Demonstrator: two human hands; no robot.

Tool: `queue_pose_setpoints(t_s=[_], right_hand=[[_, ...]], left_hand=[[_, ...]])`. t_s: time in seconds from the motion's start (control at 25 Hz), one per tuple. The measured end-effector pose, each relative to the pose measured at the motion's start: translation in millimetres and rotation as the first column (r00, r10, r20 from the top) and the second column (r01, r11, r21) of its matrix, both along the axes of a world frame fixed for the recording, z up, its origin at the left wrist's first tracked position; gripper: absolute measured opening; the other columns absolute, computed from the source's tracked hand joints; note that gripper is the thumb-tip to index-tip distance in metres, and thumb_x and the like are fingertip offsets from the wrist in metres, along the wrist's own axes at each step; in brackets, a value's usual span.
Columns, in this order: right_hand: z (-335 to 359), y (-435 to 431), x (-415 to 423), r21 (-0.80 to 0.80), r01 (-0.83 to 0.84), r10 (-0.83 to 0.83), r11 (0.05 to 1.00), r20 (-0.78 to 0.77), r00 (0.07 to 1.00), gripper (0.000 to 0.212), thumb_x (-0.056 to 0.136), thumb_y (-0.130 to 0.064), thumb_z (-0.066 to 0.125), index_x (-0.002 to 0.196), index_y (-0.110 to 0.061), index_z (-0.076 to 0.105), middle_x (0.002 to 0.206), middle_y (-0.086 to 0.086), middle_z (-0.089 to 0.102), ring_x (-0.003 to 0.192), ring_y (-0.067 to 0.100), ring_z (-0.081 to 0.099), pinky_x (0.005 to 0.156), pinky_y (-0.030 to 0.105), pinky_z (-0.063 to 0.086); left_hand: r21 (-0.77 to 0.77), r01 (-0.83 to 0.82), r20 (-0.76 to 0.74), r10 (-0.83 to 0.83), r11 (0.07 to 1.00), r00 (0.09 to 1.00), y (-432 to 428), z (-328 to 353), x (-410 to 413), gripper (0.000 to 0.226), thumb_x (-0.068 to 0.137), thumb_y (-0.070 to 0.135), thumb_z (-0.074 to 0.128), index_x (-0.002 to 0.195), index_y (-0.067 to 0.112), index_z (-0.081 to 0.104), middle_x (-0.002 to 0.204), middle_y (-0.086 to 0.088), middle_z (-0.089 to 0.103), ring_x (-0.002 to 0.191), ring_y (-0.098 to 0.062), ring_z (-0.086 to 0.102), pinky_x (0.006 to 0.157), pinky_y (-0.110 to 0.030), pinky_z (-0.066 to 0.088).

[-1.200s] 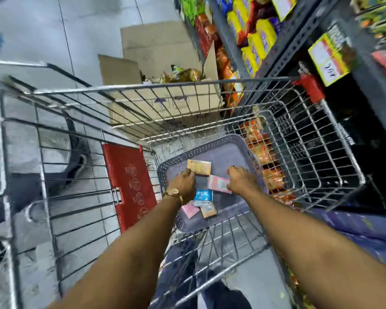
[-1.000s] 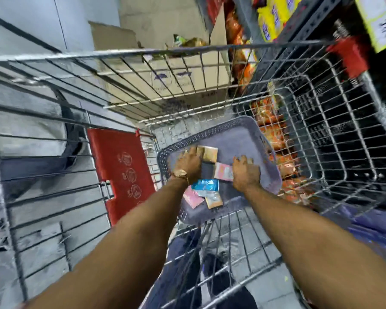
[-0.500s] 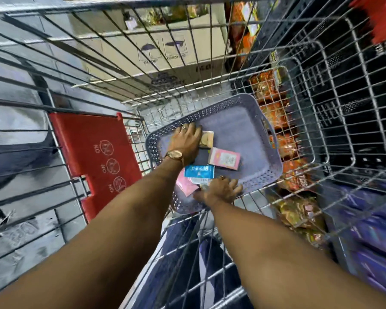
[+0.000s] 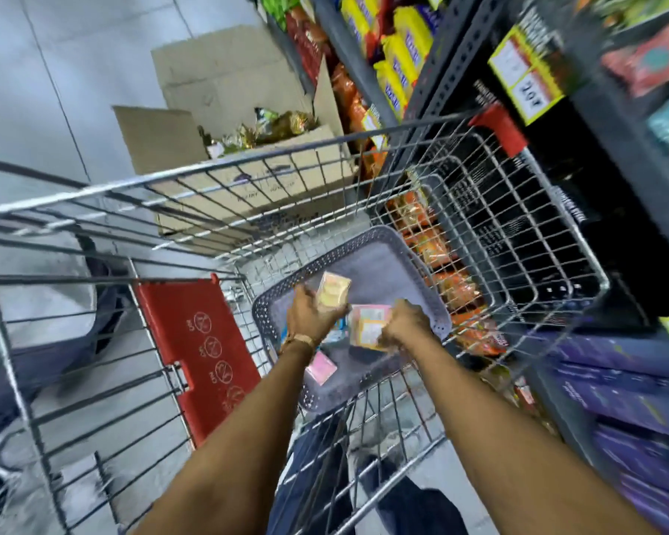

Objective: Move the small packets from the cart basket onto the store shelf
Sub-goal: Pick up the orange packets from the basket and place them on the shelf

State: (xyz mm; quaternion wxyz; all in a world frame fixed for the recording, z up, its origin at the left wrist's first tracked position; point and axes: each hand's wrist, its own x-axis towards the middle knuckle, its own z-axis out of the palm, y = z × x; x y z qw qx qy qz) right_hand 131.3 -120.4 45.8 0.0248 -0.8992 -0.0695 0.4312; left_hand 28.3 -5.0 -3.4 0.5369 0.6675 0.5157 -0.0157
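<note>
A grey perforated plastic basket (image 4: 367,245) sits in the bottom of the wire cart (image 4: 479,210). My left hand (image 4: 306,314) is raised a little above it, closed around a yellow packet (image 4: 333,291). My right hand (image 4: 406,322) grips a pink and yellow packet (image 4: 367,326) just above the basket. A pink packet (image 4: 319,368) lies on the basket floor near its front edge, and a blue packet (image 4: 337,334) peeks out between my hands. The store shelf (image 4: 437,59) rises along the right of the cart.
The cart's red child-seat flap (image 4: 199,353) hangs at the left. An open cardboard box (image 4: 248,148) with wrapped goods stands on the floor beyond the cart. Yellow and orange snack packs (image 4: 398,44) fill the shelves, and purple boxes (image 4: 634,399) line the lower right shelf.
Both hands have lifted off the basket floor, each now holding a packet. The right hand moved from the basket's front edge to the pink and yellow packet. The view has tilted up.
</note>
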Motion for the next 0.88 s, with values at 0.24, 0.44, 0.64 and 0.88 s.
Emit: queue_pose_setpoints(t_s=[0.24,0.44,0.64,0.88], right_hand=[[106,-51,11,0.495,0.787,-0.662,0.368,-0.454,0.596,0.047,0.084,0.011,0.061,0.129,0.004,0.048,0.119,0.029,0.063,0.063,0.022,0.061,0.050,0.023,0.060],[181,-121,-9,0.541,0.833,-0.574,-0.116,-0.721,0.388,0.025,0.088,0.010,0.055,0.109,-0.002,0.058,0.071,0.004,0.076,0.058,0.014,0.072,0.059,0.025,0.062],[233,-202,-27,0.628,0.666,-0.593,-0.403,-0.733,0.332,0.026,0.087,0.009,0.057,0.109,-0.005,0.058,0.087,0.010,0.075,0.062,0.015,0.075,0.058,0.026,0.063],[277,-301,-46,0.768,0.435,-0.724,-0.470,-0.617,0.307,0.020,0.088,0.008,0.056,0.095,-0.010,0.061,0.087,0.007,0.076,0.067,0.014,0.074,0.057,0.023,0.061]], left_hand=[[-0.254,-0.171,0.285,0.243,0.952,0.927,-68,93,15,0.041,0.072,0.007,0.082,0.097,0.010,0.050,0.087,-0.009,0.063,0.069,-0.015,0.060,0.063,-0.036,0.051],[-0.400,0.016,0.541,0.222,0.916,0.811,-120,191,41,0.013,0.095,0.013,0.053,0.089,0.013,0.065,0.077,0.004,0.069,0.069,-0.010,0.062,0.067,-0.035,0.051],[-0.577,0.357,0.606,0.092,0.734,0.790,-180,264,67,0.041,0.102,0.024,0.028,0.107,0.008,0.066,0.099,-0.015,0.071,0.080,-0.023,0.068,0.073,-0.034,0.057],[-0.573,0.592,0.649,-0.127,0.567,0.750,-275,304,88,0.042,0.101,0.031,0.029,0.108,0.009,0.064,0.085,-0.014,0.074,0.061,-0.023,0.071,0.045,-0.029,0.059]])
